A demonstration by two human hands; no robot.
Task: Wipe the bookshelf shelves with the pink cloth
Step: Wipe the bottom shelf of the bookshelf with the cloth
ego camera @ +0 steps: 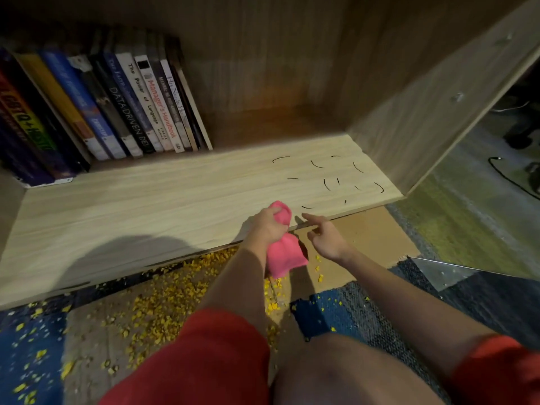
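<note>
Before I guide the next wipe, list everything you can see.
shelf: one, light wood, fills the middle of the view
books: a row, mixed colours, upright at the shelf's back left
marks: several, black, short strokes on the shelf's right part
cloth: one, pink, hanging over the shelf's front edge
crumbs: many, yellow, scattered on the floor before the shelf
cardboard: one sheet, brown, on the floor below the shelf's right end
carpet: blue, beneath the crumbs
clothing: red, at the bottom edge
left hand: grips the cloth at the shelf's front edge
right hand: holds nothing, fingers spread, beside the cloth
</note>
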